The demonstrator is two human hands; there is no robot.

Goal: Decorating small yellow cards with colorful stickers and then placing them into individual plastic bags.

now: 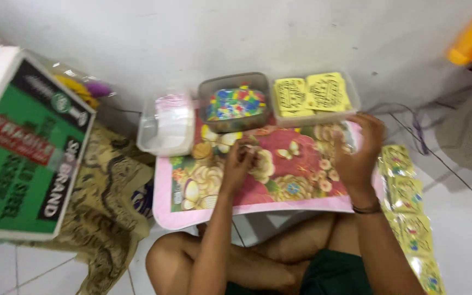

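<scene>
Person sits cross-legged on a white tiled floor (465,218), a low pink-edged floral board (279,175) across the knees serving as a counter.

Left hand (240,164) rests mid-board, fingers (247,150) curled in on a small item; too blurred to tell what it is.

Right hand (359,150) is at the board's far right corner, fingers spread loosely, touching the edge of a clear tray of yellow printed cards (312,97); whether it grips anything cannot be told. A dark band sits on that wrist.

Along the board's far edge, left to right: a clear tub with pale pink contents (167,123), just off the board; a grey tub of mixed coloured small pieces (235,102); then the card tray.

A strip of yellow sachets (408,202) lies on the floor beside the right forearm. A green and white carton (25,147) stands at far left on brown patterned cloth (110,218).
</scene>
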